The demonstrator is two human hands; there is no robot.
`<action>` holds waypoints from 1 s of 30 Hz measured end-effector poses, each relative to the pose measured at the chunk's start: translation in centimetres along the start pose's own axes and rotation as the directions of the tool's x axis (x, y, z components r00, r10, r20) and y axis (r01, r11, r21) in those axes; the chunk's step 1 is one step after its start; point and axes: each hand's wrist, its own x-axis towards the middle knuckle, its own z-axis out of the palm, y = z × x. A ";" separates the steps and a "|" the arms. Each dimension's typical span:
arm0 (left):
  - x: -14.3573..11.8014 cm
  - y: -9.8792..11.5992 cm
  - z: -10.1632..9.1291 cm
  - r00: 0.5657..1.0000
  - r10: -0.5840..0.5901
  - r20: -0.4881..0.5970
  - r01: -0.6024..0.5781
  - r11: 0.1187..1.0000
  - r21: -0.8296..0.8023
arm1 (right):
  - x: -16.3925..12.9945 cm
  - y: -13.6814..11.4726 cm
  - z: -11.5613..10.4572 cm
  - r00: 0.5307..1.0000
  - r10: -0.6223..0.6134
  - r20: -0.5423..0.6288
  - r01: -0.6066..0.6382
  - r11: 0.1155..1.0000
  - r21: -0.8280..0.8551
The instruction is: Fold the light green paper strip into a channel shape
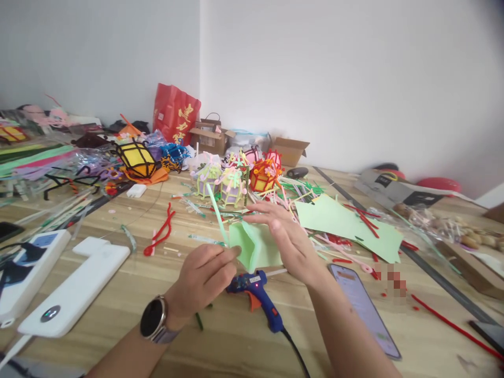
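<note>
Head view: two bare hands work a folded green paper piece above a cluttered wooden craft table.

At far left lie white power strips [74,291] on the table [236,336], apparently within reach to feed the glue gun. The left hand [202,281], watch on its wrist, is pinched shut on a pale green pipe cleaner [216,212] that slants up and away, its lower end meeting the left edge of the green paper piece [254,245], seemingly to line it along that fold. The right hand [289,236] lies open, fingers spread flat against the paper's right side, likely steadying it. Just beneath, a blue glue gun [255,294] rests on the table, close by for use. Right of it lies a phone [364,310], screen lit and facing up. Finished pipe-cleaner lanterns [232,181] stand farther back.
</note>
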 end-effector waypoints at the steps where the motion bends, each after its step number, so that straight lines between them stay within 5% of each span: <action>1: -0.2 0.0 0.1 1.000 -0.017 0.013 0.017 1.000 -0.007 | 0.0 0.0 0.1 1.000 -0.001 -0.004 0.001 1.000 -0.015; 9: -0.6 -0.1 1.0 0.990 -0.135 -0.035 0.130 0.986 -0.107 | -0.1 -0.1 0.4 0.999 -0.011 -0.032 0.009 0.998 -0.065; 13: -0.4 -0.1 1.4 0.969 -0.243 -0.046 0.234 0.963 -0.135 | -0.3 0.0 0.8 0.994 -0.106 -0.028 0.101 0.985 -0.141; 17: 0.1 0.1 1.5 0.935 -0.353 -0.030 0.340 0.918 -0.202 | -0.4 0.3 1.4 0.991 -0.092 -0.099 0.067 0.971 -0.228; 19: 0.4 0.0 1.4 0.846 -0.533 -0.019 0.506 0.813 -0.287 | -0.3 0.6 1.4 0.984 -0.092 -0.152 0.049 0.962 -0.267; 20: 0.6 -0.1 1.4 0.764 -0.645 -0.001 0.606 0.717 -0.345 | -0.3 0.9 1.3 0.977 -0.106 -0.185 0.046 0.952 -0.302; 22: 0.8 -0.6 1.4 0.531 -0.846 0.058 0.756 0.442 -0.483 | -0.4 1.3 1.0 0.949 -0.143 -0.281 0.024 0.921 -0.388; 25: 0.9 -1.6 1.6 0.208 -0.968 0.143 0.728 0.056 -0.684 | -0.4 2.0 0.8 0.906 -0.119 -0.406 -0.083 0.891 -0.447; 27: 0.9 -2.1 1.7 0.116 -0.980 0.161 0.638 -0.051 -0.768 | -0.4 2.2 0.9 0.921 -0.041 -0.388 -0.129 0.906 -0.403; 30: 0.8 -2.5 1.7 0.088 -0.981 0.171 0.579 -0.090 -0.811 | -0.4 2.1 1.3 0.951 0.066 -0.301 -0.146 0.956 -0.253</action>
